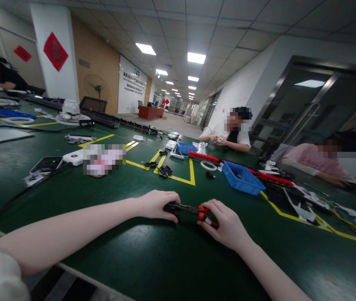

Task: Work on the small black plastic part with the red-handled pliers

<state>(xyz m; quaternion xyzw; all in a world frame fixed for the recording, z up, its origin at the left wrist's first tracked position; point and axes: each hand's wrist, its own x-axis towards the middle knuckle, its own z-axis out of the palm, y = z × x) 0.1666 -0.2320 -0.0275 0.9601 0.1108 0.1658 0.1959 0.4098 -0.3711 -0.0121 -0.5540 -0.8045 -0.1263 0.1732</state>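
Red-and-black-handled pliers (207, 218) are gripped in my right hand (229, 223), with their metal jaws pointing left. My left hand (159, 205) is closed around a small black part (170, 206), whose exact kind I cannot make out. The tips of the jaws reach this part, and both hands are just above the green table (165, 259). Farther off, a cluster of small black parts (164, 170) lies by the yellow tape, with another black piece (150, 164) to its left.
A blue bin (243, 179) stands right of centre, beside a white tape ring (208, 166) and a long red strip (204, 157). At left lie a phone (104, 161), a white device (73, 156) and a black cable (17, 196). Co-workers sit across the table.
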